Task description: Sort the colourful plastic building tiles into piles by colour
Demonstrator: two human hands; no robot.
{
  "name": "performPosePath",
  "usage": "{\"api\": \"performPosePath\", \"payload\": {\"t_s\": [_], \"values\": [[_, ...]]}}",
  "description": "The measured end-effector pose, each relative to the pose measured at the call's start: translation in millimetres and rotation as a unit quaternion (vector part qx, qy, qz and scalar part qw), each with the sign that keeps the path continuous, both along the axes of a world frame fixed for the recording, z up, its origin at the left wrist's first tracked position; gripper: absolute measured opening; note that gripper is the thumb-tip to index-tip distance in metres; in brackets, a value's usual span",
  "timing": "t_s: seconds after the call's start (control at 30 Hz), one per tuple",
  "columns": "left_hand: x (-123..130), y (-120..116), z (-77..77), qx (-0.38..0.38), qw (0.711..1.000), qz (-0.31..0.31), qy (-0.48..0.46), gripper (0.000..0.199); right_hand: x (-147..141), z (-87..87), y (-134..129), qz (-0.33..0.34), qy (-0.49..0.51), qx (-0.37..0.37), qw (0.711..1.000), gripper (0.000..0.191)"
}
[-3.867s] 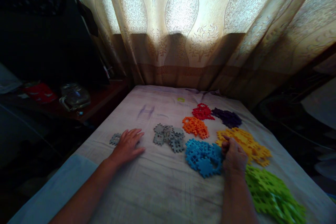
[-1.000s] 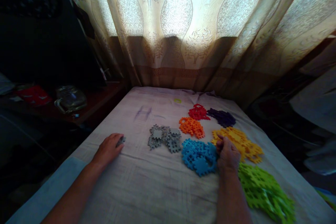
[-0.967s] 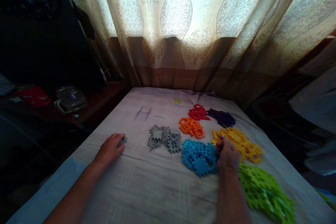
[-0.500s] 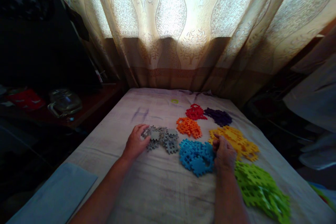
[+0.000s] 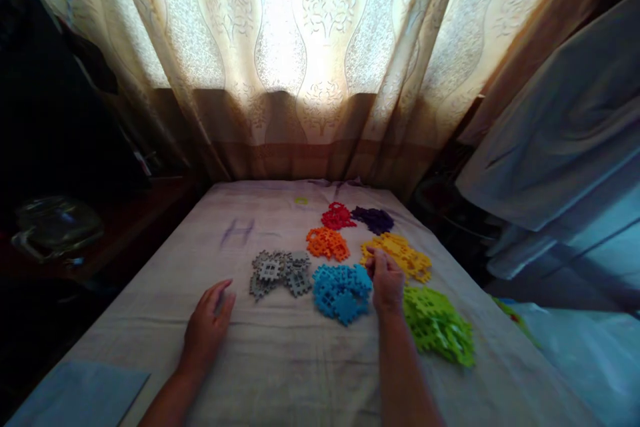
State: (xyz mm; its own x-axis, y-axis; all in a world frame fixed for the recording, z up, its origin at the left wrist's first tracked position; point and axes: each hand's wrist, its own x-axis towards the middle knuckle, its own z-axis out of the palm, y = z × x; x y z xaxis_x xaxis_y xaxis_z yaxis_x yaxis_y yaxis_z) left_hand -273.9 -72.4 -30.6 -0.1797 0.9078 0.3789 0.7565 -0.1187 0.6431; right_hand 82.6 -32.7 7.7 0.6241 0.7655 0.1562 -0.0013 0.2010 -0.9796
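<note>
My left hand [image 5: 207, 320] hovers or rests over the pale cloth with thumb and fingers apart, holding nothing. Just right of it lies a pile of grey interlocking plastic tiles [image 5: 273, 270] with toothed edges. My right hand [image 5: 387, 282] has its fingers curled in, between the blue tile pile [image 5: 345, 303] and the yellow tile pile [image 5: 413, 259]; whatever its fingers may hold is hidden. Lime-green tiles [image 5: 443, 327] are heaped to the right of that wrist. Farther back lie orange tiles [image 5: 327, 244], red tiles [image 5: 337, 215] and dark purple tiles [image 5: 374, 219].
A pale cloth [image 5: 285, 380] with a handwritten mark covers the work surface. One small yellow-green piece [image 5: 301, 201] lies near the far edge. At the near left is a light blue flat sheet [image 5: 80, 393]. A glass vessel [image 5: 57, 223] stands left; a curtain [image 5: 280, 127] hangs behind.
My left hand has drawn back from the grey tiles toward the near left, its fingers now off them. The right hand stays between blue and yellow. The view has turned rightward.
</note>
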Motion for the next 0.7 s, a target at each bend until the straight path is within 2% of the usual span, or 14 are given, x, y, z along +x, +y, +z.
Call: {"api": "performPosePath", "payload": {"t_s": [0.07,0.13,0.27,0.37,0.43,0.57,0.7], "values": [[-4,-3,-2.8,0.002,1.000,0.012,-0.015,0.047,10,4.7,-5,0.008,-0.081,0.000,0.997,0.048],[-3,-4,-1.0,0.002,0.999,0.019,-0.028,0.046,36,7.5,-11,-0.026,-0.157,-0.019,0.987,0.050],[1,-5,8.0,-0.010,0.999,0.026,-0.031,0.045,121,6.6,-21,-0.136,-0.230,-0.059,0.962,0.049],[2,-5,12.2,-0.019,0.999,0.027,-0.023,0.044,180,-0.6,-23,-0.155,-0.160,-0.083,0.971,0.042],[2,-5,13.1,-0.029,0.999,0.030,-0.019,0.045,204,-8.6,-20,-0.135,-0.082,-0.103,0.982,0.037],[2,-2,11.4,-0.040,0.998,0.036,-0.008,0.048,218,-26.9,-3,-0.090,-0.015,-0.114,0.989,0.033],[1,0,5.1,-0.034,0.998,0.046,-0.001,0.049,213,-37.7,16,-0.078,-0.047,-0.060,0.994,0.035]]}}
